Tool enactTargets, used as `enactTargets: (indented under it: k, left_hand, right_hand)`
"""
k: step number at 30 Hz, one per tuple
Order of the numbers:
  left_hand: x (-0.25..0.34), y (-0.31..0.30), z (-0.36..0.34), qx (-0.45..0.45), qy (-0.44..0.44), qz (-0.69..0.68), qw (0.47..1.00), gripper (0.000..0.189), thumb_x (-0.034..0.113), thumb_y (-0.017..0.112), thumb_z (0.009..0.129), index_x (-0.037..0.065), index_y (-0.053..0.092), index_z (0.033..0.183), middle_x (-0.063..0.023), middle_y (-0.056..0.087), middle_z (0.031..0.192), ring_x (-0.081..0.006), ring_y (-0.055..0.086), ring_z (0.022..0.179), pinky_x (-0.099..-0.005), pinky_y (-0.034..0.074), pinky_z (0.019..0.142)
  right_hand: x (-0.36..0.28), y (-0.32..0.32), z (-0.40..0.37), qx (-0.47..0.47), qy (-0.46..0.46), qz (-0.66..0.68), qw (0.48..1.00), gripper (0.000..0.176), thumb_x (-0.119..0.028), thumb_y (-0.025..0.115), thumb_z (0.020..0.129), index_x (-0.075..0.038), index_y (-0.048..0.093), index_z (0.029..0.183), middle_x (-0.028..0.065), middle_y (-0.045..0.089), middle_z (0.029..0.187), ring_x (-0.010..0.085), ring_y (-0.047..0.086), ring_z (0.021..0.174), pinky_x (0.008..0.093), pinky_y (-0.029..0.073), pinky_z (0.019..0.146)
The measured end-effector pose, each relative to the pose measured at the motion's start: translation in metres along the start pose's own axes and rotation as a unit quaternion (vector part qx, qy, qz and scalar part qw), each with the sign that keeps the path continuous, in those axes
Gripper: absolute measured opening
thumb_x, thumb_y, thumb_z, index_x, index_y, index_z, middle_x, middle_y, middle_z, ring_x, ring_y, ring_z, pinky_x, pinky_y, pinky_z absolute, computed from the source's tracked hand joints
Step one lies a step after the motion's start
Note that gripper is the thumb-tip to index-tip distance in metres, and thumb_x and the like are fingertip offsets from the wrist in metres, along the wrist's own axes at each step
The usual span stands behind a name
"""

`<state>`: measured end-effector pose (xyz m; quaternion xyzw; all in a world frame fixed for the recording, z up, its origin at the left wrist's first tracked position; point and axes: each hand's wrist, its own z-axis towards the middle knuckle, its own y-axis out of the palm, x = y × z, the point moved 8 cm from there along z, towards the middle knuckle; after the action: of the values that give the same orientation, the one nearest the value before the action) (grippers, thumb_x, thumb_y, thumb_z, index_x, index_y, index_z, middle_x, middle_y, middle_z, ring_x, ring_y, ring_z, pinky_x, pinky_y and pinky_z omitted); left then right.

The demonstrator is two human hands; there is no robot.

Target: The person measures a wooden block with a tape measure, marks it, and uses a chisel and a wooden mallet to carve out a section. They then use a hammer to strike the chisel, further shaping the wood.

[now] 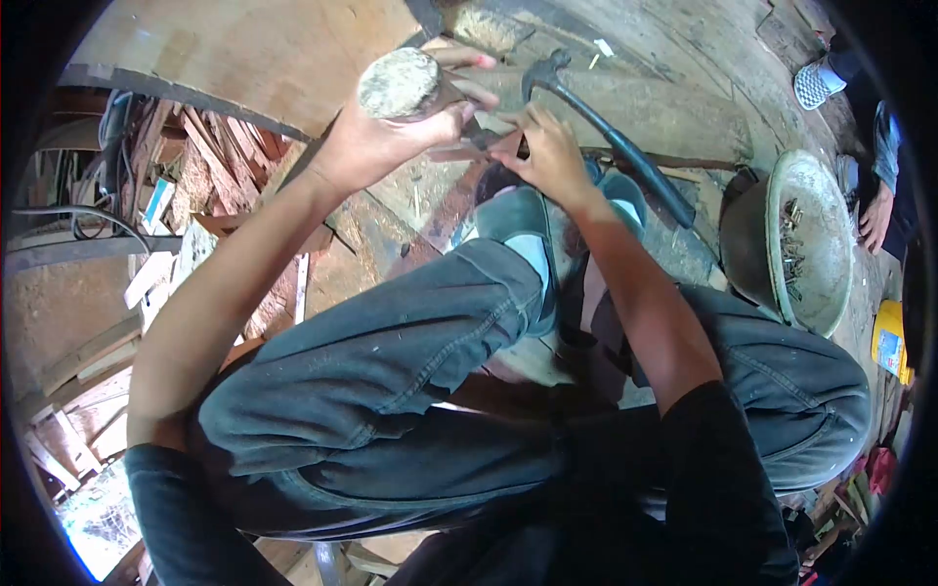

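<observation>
My left hand [376,146] is closed around a thick piece with a pale, rough round end [399,82], which faces up toward me. It looks like a wooden handle or block; its lower part is hidden by my fingers. Close beside it, my right hand [549,156] has its fingers pinched together near the lower end of that piece. What they hold there is too small and shaded to name. Just beyond my right hand, a claw hammer [618,143] with a dark handle lies on the wooden floor, its head pointing away from me.
A round metal basin [777,244] with small metal bits inside stands at right, beside a yellow container [889,340]. Another person's hand [876,220] and shoe [809,88] show at the right edge. Wood scraps [220,161] and cables fill the left; a wooden panel [244,54] stands behind.
</observation>
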<state>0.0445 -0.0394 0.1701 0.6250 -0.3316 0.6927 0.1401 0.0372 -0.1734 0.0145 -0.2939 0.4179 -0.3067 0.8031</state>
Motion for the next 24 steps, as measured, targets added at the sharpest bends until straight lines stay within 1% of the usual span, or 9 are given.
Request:
enactTargets:
  k: [4,6,8,12,13,14,18,20,24]
  left_hand:
    - [0.003,-0.001,0.015,0.008,-0.04,-0.014,0.999,0.047,0.014,0.063,0.093,0.01,0.05,0.138,-0.0075,0.067,0.111,-0.0136,0.061,0.106,-0.0304,0.054,0.089]
    - [0.012,-0.001,0.021,0.001,-0.042,0.049,0.998,0.048,0.018,0.065,0.093,0.008,0.05,0.138,-0.0081,0.066,0.113,-0.0138,0.061,0.106,-0.0315,0.053,0.09]
    - [0.02,0.001,0.027,0.019,-0.023,0.139,0.99,0.052,0.025,0.067,0.093,0.005,0.05,0.137,-0.0091,0.066,0.115,-0.0158,0.062,0.106,-0.0331,0.052,0.092]
    - [0.034,0.002,0.044,-0.014,0.005,0.148,0.989,0.047,0.032,0.074,0.084,0.003,0.061,0.118,-0.0103,0.067,0.113,-0.0212,0.063,0.101,-0.036,0.05,0.09]
    - [0.022,0.002,0.045,-0.046,0.094,0.261,0.96,0.061,0.038,0.074,0.08,0.002,0.057,0.126,-0.0177,0.056,0.132,-0.0306,0.053,0.12,-0.0417,0.044,0.104]
    - [0.023,-0.001,0.045,-0.029,0.097,0.358,0.928,0.08,0.043,0.074,0.076,0.002,0.046,0.139,-0.0266,0.045,0.14,-0.0379,0.04,0.132,-0.0441,0.035,0.113]
    - [0.002,0.003,0.029,-0.057,-0.035,0.4,0.914,0.103,0.043,0.076,0.074,0.006,0.022,0.153,-0.0305,0.037,0.143,-0.0418,0.036,0.136,-0.0439,0.034,0.114]
    - [-0.006,-0.002,0.019,-0.057,-0.085,0.453,0.885,0.108,0.041,0.077,0.073,0.007,0.015,0.155,-0.0311,0.035,0.145,-0.0436,0.035,0.137,-0.0443,0.034,0.114]
    - [-0.048,-0.019,-0.004,-0.097,-0.122,0.467,0.87,0.113,0.038,0.08,0.072,0.011,0.01,0.156,-0.0291,0.033,0.146,-0.0457,0.037,0.135,-0.0468,0.036,0.112]
  right_hand:
    - [0.001,-0.003,0.005,-0.069,0.053,0.094,0.992,0.055,-0.033,0.084,0.071,-0.008,0.066,0.116,0.0146,0.058,0.119,0.0374,0.051,0.113,0.0492,0.044,0.095]
    - [-0.014,-0.034,0.019,0.016,0.037,0.149,0.988,0.067,-0.036,0.085,0.071,-0.007,0.06,0.126,0.0159,0.058,0.12,0.0367,0.052,0.117,0.0491,0.043,0.099]
    - [-0.033,-0.07,0.038,0.051,0.13,0.413,0.9,0.075,-0.035,0.083,0.073,-0.007,0.052,0.135,0.0168,0.057,0.123,0.0328,0.051,0.122,0.0462,0.043,0.102]
    - [-0.071,-0.134,0.075,0.137,-0.056,0.43,0.891,0.08,-0.028,0.081,0.073,-0.006,0.044,0.14,0.0154,0.055,0.128,0.0263,0.057,0.117,0.0372,0.046,0.098]
    - [-0.084,-0.141,0.076,0.095,0.004,0.534,0.84,0.083,-0.026,0.083,0.071,-0.005,0.043,0.141,0.0138,0.057,0.126,0.0238,0.058,0.114,0.036,0.047,0.097]
    - [-0.087,-0.149,0.077,0.119,-0.033,0.481,0.868,0.08,-0.021,0.083,0.072,-0.005,0.043,0.141,0.0123,0.059,0.123,0.0222,0.059,0.111,0.0353,0.046,0.097]
    - [-0.084,-0.151,0.078,0.133,-0.033,0.372,0.918,0.065,-0.015,0.079,0.081,-0.006,0.046,0.137,0.0095,0.062,0.112,0.0183,0.061,0.102,0.0328,0.047,0.095]
    - [-0.072,-0.14,0.075,0.097,0.059,0.484,0.868,0.054,-0.014,0.076,0.084,-0.006,0.05,0.131,0.0075,0.062,0.107,0.016,0.06,0.099,0.0314,0.048,0.091]
    - [-0.018,-0.146,0.069,0.248,0.103,0.56,0.784,0.04,-0.006,0.068,0.088,-0.004,0.052,0.124,0.0072,0.064,0.098,0.014,0.062,0.09,0.0274,0.054,0.077]
